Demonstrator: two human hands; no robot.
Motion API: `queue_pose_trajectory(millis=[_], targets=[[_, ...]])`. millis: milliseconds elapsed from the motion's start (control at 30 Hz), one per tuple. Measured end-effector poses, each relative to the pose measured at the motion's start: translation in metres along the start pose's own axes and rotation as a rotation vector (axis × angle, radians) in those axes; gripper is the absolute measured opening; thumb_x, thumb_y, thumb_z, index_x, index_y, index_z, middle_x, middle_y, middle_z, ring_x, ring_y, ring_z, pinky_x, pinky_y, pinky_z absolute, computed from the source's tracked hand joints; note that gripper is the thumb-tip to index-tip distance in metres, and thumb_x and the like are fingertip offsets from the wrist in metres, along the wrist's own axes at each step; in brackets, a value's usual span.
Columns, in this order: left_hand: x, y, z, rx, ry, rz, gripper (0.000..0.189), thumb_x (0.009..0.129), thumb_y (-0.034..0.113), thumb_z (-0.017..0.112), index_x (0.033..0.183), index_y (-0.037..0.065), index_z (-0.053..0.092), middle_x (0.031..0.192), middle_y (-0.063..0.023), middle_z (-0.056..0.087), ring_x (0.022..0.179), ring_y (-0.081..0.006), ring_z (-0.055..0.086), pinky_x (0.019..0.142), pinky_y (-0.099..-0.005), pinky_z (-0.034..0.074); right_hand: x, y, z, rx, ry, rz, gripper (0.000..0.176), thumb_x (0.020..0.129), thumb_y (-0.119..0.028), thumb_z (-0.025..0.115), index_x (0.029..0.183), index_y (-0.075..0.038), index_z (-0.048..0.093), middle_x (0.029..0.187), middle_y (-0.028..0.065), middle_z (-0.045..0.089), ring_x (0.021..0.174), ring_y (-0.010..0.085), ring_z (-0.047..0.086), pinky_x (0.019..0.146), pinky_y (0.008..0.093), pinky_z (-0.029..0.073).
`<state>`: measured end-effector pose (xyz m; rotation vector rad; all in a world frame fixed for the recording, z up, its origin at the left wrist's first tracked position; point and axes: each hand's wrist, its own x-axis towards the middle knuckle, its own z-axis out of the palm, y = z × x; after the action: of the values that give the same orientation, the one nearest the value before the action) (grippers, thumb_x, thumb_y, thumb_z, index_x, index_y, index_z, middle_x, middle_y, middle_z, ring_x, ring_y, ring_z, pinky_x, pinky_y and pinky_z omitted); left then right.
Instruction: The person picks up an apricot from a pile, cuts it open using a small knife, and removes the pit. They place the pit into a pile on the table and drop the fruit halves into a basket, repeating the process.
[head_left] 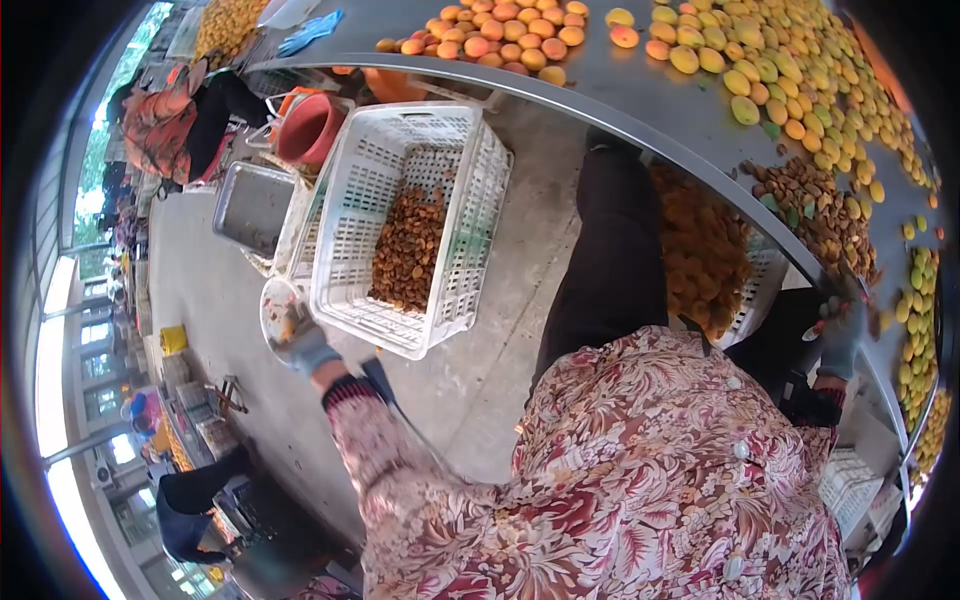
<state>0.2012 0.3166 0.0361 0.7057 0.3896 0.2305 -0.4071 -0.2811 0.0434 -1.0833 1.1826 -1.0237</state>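
I log the left hand (305,350) closed around a bowl (278,312) at the white crate's (470,170) 8 o'clock corner. The pits (408,245) only partly fill the crate. Right hand (840,335) at the table (640,90) edge, 3 o'clock; grip unreadable. I judge it partway: pit pile (815,205) and whole fruit (790,70) remain at 1 o'clock.

Loaded table (620,95), concrete floor (500,340)
On the table: brown pits (815,205) nearest the right hand (840,335), yellow fruit (790,70) beyond; on the floor: white crate (470,200) beside the left hand (305,347)
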Motion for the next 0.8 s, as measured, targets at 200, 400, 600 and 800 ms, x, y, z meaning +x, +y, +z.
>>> queue_pose_trajectory(millis=[200,400,600,800], targets=[[-0.046,-0.062,0.054,0.32,0.068,-0.587,0.041,0.088,0.031,0.047,0.121,0.007,0.049,0.127,-0.0235,0.048,0.116,-0.0395,0.046,0.093,-0.0505,0.042,-0.002,-0.002,-0.003,-0.066,-0.106,-0.037,0.033,0.095,-0.012,0.038,0.126,-0.005,0.049,0.123,0.0083,0.056,0.059,0.0021,0.034,0.052,0.0157,0.033],[-0.212,-0.173,0.172,0.568,-0.461,-0.381,0.024,0.087,0.026,0.051,0.075,0.006,0.057,0.059,-0.0071,0.058,0.046,-0.0179,0.052,0.044,-0.0297,0.044,0.001,-0.005,-0.007,-0.042,-0.182,-0.062,0.034,0.095,-0.011,0.038,0.128,-0.005,0.048,0.125,0.0105,0.054,0.058,0.0013,0.033,0.051,0.0143,0.032],[-0.358,-0.081,0.261,0.309,-1.164,-0.06,0.024,0.095,0.02,0.044,0.092,0.0,0.056,0.079,-0.0102,0.061,0.071,-0.0198,0.059,0.059,-0.0287,0.047,0.02,0.007,-0.029,0.199,-0.373,0.096,0.041,0.096,-0.022,0.043,0.133,-0.006,0.042,0.114,0.0088,0.057,0.067,0.0051,0.05,0.047,0.0157,0.041],[-0.46,-0.148,0.308,0.051,-1.496,-1.071,0.029,0.093,0.021,0.047,0.108,-0.003,0.053,0.086,-0.0152,0.061,0.083,-0.0209,0.06,0.065,-0.0329,0.052,-0.023,-0.03,0.033,0.05,0.175,0.013,0.019,0.085,-0.022,0.062,0.094,-0.005,0.062,0.051,-0.0011,0.044,0.037,0.0085,0.041,0.035,0.0235,0.034]])
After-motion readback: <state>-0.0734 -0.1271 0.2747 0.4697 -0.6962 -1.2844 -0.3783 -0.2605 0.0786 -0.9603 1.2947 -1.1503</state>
